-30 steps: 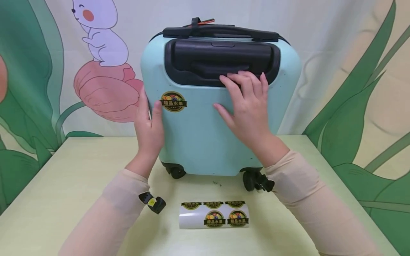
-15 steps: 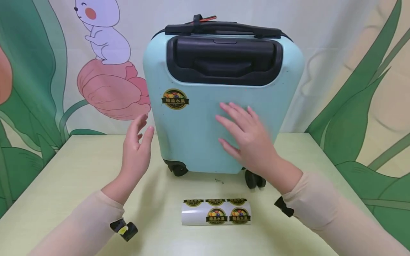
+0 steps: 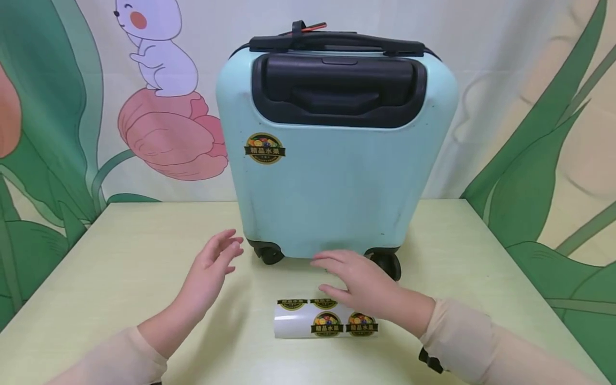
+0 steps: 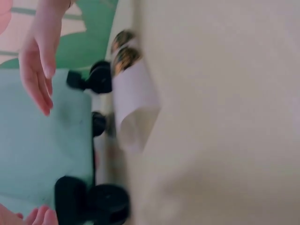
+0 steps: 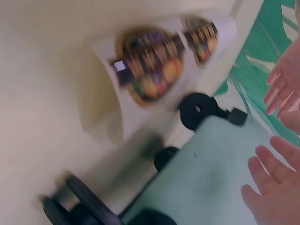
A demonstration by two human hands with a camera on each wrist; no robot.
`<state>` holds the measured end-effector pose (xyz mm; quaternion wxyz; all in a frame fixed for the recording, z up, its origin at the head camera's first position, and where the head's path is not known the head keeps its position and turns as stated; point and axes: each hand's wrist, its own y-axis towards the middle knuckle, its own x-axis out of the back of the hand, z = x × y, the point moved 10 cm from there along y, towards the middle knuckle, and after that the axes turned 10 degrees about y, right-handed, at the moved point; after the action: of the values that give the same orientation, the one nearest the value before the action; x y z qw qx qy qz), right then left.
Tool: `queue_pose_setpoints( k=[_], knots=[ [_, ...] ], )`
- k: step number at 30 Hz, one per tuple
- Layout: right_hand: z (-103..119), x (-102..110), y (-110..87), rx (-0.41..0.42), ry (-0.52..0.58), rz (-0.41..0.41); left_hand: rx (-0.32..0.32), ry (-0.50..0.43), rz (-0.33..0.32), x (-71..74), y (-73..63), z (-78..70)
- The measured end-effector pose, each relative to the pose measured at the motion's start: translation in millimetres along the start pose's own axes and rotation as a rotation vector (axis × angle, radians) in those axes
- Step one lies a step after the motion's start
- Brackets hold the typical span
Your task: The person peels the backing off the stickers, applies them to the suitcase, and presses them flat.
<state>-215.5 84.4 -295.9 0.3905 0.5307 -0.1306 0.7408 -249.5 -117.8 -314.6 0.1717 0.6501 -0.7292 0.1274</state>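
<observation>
Watching from afar: one fruit sticker on the suitcase, both hands off it

So here's what my feeds give me. The light-blue hard-shell suitcase (image 3: 332, 182) stands upright on its caster wheels (image 3: 271, 254) toward the back of the table, retracted trolley handle (image 3: 339, 80) facing the head cam. One round fruit sticker (image 3: 265, 148) with Chinese lettering sits on the upper left of the shell, looking flat and level, so I'd call that one done.

As for what's left, the curled sticker sheet (image 3: 291, 323) lies on the table in front of the case, near the person. It has a blank spot at the left of the front row, two stickers to the right of that, and at least two more in the back row; the right hand hides the rest of that row.

Hands: left hand (image 3: 208, 278) is in the air left of the sheet, fingers loosely bent, holding nothing. Right hand (image 3: 356, 280) hovers by the sheet's back edge, fingers relaxed and thumb apart, also holding nothing. Wrist views have it clear of the sheet.

The table (image 3: 144, 256) is pale, yellowish and smooth. Behind it hangs a cloth backdrop (image 3: 385, 16) printed with a white cartoon animal (image 3: 166, 67) on a pink bud, plus big green leaves.
</observation>
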Motion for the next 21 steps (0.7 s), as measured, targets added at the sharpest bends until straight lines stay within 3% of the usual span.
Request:
queue_pose_setpoints(
  k=[5, 12, 21],
  knots=[
    [-7, -24, -4.8, -0.087, 0.096, 0.088, 0.117, -0.024, 0.127, -27.8, -13.3, 22.7],
    [-12, -44, -7.9, -0.132, 0.175, 0.124, 0.252, -0.045, 0.215, -55.7, -27.1, 49.7],
    [-14, -55, -8.6, -0.145, 0.221, 0.131, 0.3, -0.151, 0.383, -85.7, -37.0, 69.6]
  ],
)
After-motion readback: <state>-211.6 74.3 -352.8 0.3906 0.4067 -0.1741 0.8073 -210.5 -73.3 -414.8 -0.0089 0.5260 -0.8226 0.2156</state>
